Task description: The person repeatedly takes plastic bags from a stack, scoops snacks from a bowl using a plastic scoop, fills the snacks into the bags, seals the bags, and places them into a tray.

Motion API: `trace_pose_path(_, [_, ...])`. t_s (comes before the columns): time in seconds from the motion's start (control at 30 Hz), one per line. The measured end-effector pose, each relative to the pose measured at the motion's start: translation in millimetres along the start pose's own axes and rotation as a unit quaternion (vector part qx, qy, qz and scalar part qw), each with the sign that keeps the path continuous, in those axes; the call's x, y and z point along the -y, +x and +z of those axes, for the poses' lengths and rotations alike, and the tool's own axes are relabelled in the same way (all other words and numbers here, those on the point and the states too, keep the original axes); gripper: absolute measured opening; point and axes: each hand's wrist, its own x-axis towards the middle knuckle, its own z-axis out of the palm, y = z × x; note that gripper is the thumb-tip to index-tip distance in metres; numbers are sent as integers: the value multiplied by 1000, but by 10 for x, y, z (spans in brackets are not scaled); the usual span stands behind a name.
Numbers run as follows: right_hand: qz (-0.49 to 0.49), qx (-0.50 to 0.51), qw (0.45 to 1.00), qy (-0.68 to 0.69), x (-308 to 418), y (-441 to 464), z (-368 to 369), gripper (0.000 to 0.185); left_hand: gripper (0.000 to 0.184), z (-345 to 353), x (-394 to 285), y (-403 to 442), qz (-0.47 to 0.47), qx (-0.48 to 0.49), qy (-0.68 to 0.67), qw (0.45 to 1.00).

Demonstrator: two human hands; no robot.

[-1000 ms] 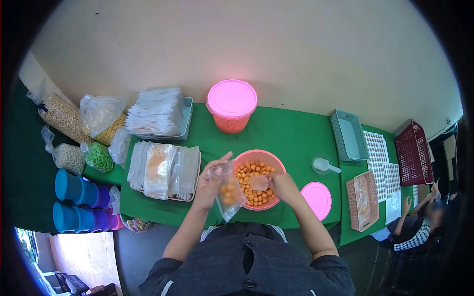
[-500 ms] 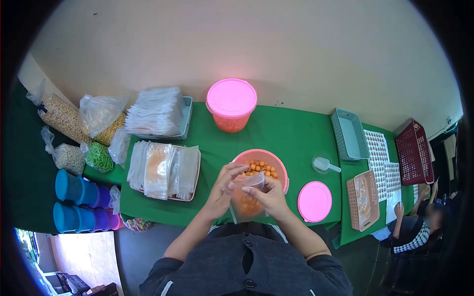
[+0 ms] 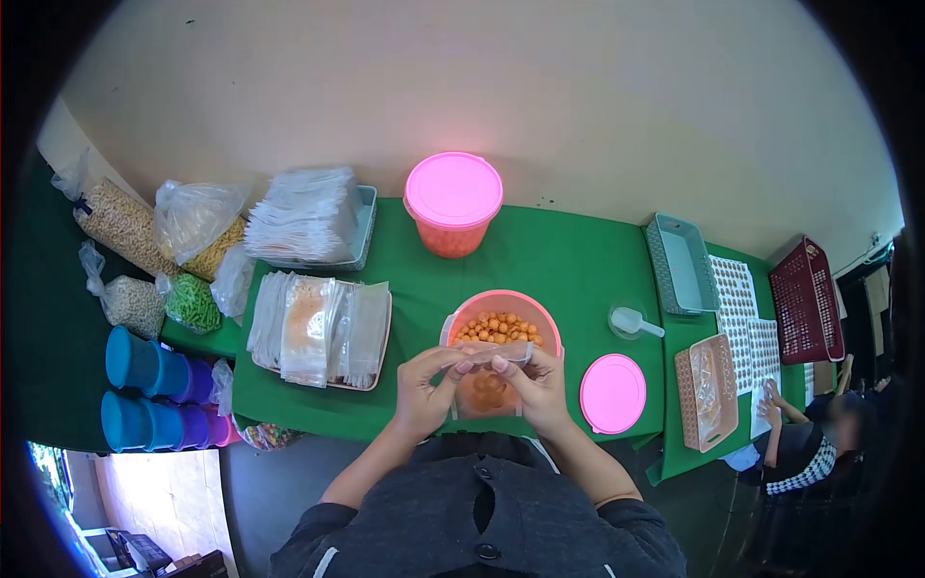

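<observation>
A clear plastic bag [image 3: 487, 393] with round orange snack balls at its bottom hangs between my hands. My left hand [image 3: 424, 385] pinches the bag's top edge near the middle, thumb against fingers. My right hand [image 3: 538, 387] grips the same edge beside it, and the two thumbs nearly meet. Just beyond the bag stands a pink tub [image 3: 551, 323] holding more orange snack balls [image 3: 499, 328]. The near part of the tub is hidden by my hands and the bag.
A pink lid [image 3: 614, 393] and a scoop in a clear dish [image 3: 631, 322] lie to the right. Behind is a lidded pink tub [image 3: 453, 197]. Trays of plastic bags [image 3: 318, 332] stand left. Baskets [image 3: 682, 265] and a person [image 3: 805, 438] working with label sheets are far right.
Both hands have come closer together along the bag's top edge, and my left hand has lowered. The bag's mouth now looks flattened. At far right, the other person's hand has moved over the sheets.
</observation>
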Motion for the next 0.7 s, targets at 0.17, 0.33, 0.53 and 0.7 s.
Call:
trace_pose_path(0.17, [31,74,996,-39,58,-9,-168,26,22,-183,93,-82,-46,39,-32,998])
trace_pose_path(0.33, [105,122,986,-41,189,-24,-220,32,29,-252,64,-45,-75,82,-56,992])
trace_pose_path(0.53, [-248,-25,878,-410,34,30,-71,37,40,-91,-127,29,4,-13,140,990])
trace_pose_path(0.7, [-238,34,877,-415,-82,33,112,53,53,100,-55,-49,-39,9,-61,997])
